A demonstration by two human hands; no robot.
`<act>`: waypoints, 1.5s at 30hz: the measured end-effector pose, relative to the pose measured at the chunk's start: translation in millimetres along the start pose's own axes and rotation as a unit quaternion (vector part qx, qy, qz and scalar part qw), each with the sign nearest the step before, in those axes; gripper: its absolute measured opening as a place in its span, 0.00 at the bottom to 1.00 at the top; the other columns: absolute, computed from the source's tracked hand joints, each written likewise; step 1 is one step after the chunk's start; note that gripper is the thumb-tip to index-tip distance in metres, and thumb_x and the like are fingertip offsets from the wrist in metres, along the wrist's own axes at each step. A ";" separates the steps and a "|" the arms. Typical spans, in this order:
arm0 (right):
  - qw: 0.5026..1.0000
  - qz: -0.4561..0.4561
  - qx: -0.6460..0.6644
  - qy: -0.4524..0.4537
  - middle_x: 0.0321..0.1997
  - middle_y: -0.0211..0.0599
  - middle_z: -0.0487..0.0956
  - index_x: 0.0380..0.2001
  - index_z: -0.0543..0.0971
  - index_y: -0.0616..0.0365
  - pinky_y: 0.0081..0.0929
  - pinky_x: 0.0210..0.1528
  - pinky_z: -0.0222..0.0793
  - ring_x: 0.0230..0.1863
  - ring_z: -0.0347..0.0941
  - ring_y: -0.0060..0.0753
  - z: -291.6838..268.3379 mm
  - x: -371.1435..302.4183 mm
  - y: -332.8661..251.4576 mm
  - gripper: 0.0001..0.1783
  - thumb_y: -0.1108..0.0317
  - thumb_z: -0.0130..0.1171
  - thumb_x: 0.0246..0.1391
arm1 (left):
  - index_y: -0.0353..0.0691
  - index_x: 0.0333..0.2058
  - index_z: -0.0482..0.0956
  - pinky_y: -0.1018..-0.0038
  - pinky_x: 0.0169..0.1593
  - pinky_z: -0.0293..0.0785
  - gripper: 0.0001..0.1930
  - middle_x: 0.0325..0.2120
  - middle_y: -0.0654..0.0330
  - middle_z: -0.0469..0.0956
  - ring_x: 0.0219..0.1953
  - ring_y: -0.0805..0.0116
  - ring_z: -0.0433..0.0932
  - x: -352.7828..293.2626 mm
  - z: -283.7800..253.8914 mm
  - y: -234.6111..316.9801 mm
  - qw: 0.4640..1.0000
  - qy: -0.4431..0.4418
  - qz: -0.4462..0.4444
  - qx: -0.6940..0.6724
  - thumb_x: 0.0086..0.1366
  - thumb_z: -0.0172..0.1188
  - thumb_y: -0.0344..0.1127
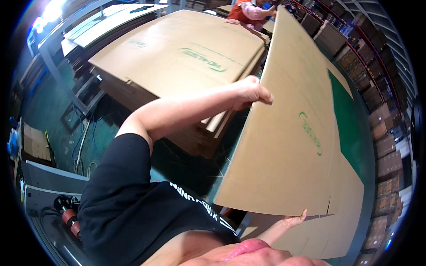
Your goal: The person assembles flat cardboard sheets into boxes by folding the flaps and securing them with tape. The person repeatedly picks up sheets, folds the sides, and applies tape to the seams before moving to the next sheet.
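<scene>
A large brown cardboard sheet (288, 146) with green print is held up on edge, tilted, along my right side. My left hand (254, 92) is closed over its left edge, thumb on the near face. Lower down, my right hand (295, 219) grips the bottom edge near its corner, fingertips showing. A person in a red vest (248, 12) stands at the far end, one hand up at the sheet's far top corner and another by the stack. To the left lies a stack of similar cardboard sheets (177, 48), its top sheet printed in green.
Another cardboard sheet (328, 239) lies low behind the held one. Further stacked boards (111, 24) stand at the far left beside a metal frame (57, 75). A machine with red rollers (70, 217) is at lower left. Cables (82, 146) cross the green floor. Boxes (384, 166) line the right.
</scene>
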State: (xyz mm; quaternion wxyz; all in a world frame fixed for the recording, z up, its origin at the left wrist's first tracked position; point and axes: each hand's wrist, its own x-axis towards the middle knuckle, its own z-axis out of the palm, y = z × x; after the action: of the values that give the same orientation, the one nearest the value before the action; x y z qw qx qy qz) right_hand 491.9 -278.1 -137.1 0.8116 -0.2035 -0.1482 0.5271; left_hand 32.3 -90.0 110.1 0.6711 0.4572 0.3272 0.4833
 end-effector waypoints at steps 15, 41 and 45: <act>0.940 0.267 -0.196 -0.082 0.47 0.40 0.77 0.50 0.73 0.65 0.38 0.53 0.73 0.46 0.76 0.36 296.2 -218.7 388.2 0.21 0.75 0.61 0.51 | 0.30 0.44 0.76 0.66 0.46 0.77 0.19 0.41 0.48 0.80 0.46 0.60 0.79 -263.6 -516.1 162.9 0.697 0.373 -0.018 0.612 0.59 0.60 0.39; 0.887 0.339 -0.250 -0.191 0.55 0.52 0.73 0.60 0.64 0.62 0.43 0.51 0.73 0.50 0.74 0.42 167.8 -93.6 287.6 0.31 0.63 0.60 0.55 | 0.43 0.39 0.77 0.57 0.60 0.66 0.12 0.50 0.57 0.74 0.57 0.47 0.68 -182.4 -312.7 10.5 0.632 -0.198 0.236 0.711 0.57 0.62 0.36; 0.999 0.009 0.010 0.044 0.66 0.33 0.63 0.63 0.62 0.53 0.50 0.58 0.65 0.64 0.60 0.40 179.2 -58.9 224.9 0.34 0.47 0.52 0.59 | 0.42 0.37 0.77 0.59 0.59 0.68 0.12 0.48 0.57 0.75 0.56 0.49 0.70 -184.0 -342.1 25.1 0.633 -0.180 0.228 0.717 0.54 0.64 0.33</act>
State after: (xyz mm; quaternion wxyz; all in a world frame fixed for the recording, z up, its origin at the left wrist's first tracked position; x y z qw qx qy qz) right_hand 207.9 -219.5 -91.7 0.8147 -0.2193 -0.1056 0.5263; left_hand -336.5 -159.7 7.1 0.0455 0.9327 0.3284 0.1421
